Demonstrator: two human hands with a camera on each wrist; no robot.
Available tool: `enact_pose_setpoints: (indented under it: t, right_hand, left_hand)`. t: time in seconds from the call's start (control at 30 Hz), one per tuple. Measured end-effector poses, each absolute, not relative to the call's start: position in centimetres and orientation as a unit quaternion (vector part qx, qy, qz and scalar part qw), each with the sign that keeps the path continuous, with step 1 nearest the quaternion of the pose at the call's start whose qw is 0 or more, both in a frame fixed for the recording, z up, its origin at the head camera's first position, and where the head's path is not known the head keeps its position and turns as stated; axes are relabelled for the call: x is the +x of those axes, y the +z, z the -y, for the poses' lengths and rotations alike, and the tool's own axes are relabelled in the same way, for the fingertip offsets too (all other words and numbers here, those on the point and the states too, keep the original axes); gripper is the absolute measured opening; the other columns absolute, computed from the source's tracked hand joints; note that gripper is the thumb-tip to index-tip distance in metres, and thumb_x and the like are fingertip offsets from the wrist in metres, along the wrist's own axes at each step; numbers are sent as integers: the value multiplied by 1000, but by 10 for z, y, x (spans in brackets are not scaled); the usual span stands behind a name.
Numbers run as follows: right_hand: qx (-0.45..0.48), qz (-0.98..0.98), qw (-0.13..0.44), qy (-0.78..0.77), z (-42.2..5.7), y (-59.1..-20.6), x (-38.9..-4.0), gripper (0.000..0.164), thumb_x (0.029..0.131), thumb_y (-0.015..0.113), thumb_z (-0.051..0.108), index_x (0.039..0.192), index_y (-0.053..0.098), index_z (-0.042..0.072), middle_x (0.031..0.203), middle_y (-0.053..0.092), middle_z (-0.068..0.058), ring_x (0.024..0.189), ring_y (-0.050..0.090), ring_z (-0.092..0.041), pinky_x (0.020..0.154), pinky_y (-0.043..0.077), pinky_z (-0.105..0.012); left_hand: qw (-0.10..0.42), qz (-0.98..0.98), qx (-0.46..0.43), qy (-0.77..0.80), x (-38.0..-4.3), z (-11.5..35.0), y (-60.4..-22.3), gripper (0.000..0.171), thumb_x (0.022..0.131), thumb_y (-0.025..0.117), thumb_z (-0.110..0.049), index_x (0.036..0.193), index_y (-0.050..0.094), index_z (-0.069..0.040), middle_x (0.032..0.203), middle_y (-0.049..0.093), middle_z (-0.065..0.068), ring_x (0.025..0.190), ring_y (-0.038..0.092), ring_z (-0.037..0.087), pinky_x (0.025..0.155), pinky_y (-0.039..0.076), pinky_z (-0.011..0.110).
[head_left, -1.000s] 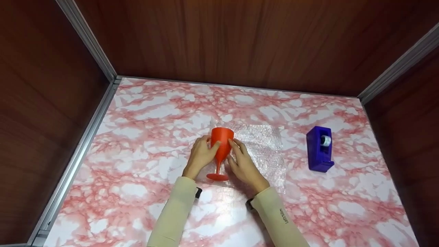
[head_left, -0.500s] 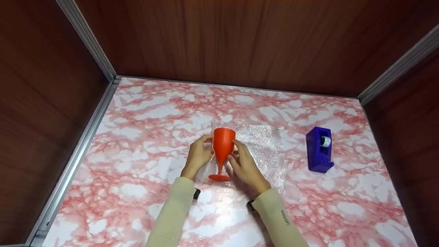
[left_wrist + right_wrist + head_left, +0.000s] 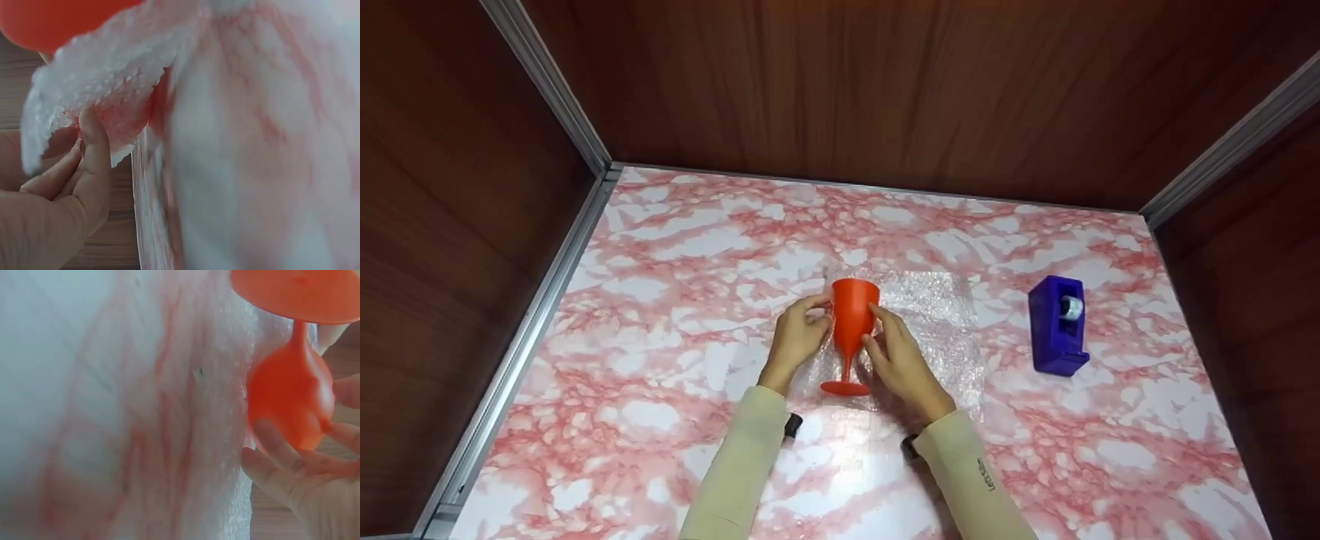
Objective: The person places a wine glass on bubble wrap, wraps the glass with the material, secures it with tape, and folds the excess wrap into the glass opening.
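An orange-red plastic goblet [image 3: 853,315] lies on its side on a sheet of clear bubble wrap [image 3: 937,322], its mouth pointing away and its round foot toward the person. At its left, my left hand [image 3: 796,334] pinches the raised edge of the wrap [image 3: 107,73] between thumb and fingers, as the left wrist view shows. My right hand [image 3: 904,367] holds the goblet's bowl from the right. In the right wrist view its fingers [image 3: 275,439] lie against the bowl [image 3: 292,394], near the narrow stem.
To the right stands a purple tape dispenser [image 3: 1057,326] with a small roll of tape [image 3: 1071,307]. The table [image 3: 660,450] has a red-and-white marbled top. Dark wood-look panels [image 3: 840,90] with metal edging enclose it at the back and both sides.
The goblet has shifted slightly right. My left thumb has come off the bowl, and the left hand now pinches the wrap's edge. My right hand stays at the goblet.
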State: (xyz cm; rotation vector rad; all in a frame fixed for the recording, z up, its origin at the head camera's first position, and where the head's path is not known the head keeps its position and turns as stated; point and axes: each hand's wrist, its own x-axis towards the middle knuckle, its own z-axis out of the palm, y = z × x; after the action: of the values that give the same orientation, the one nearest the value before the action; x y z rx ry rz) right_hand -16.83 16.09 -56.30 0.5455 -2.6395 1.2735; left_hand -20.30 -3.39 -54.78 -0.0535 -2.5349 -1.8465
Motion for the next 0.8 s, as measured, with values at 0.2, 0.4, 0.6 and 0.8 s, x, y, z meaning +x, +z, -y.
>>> enact_pose_setpoints:
  t: [0.2,0.4,0.6,0.8]
  right_hand:
    - [174,883,81,429,-161,-562,-169,49,101,57,10,146,41,-2,132,51,-26,96,64,-29,83,54,-42]
    - [186,880,108,424,-161,-563,-171,48,100,58,7,143,43,-6,144,41,-29,119,55,-41,94,50,-46]
    - [186,874,88,440,-159,-561,-172,50,102,58,13,144,40,-7,142,45,-27,110,62,-35,87,54,-40]
    - [168,874,68,451,-160,-563,-170,55,102,58,15,149,37,-3,139,48,-24,96,66,-27,82,55,-39]
  left_hand:
    - [-2,808,-20,-589,-203,33,-549,36,90,67,-2,126,70,-6,127,64,15,107,66,30,88,53,37]
    - [-14,794,-33,-607,-203,32,-550,37,92,65,-3,128,69,-6,122,67,16,95,71,23,71,55,30]
    - [-12,794,-33,-607,-204,35,-549,38,92,66,-3,129,69,-8,111,71,15,80,70,17,62,52,26]
    - [-6,813,-46,-581,-201,33,-544,38,92,67,-4,129,68,-9,117,69,13,95,71,20,73,56,31]
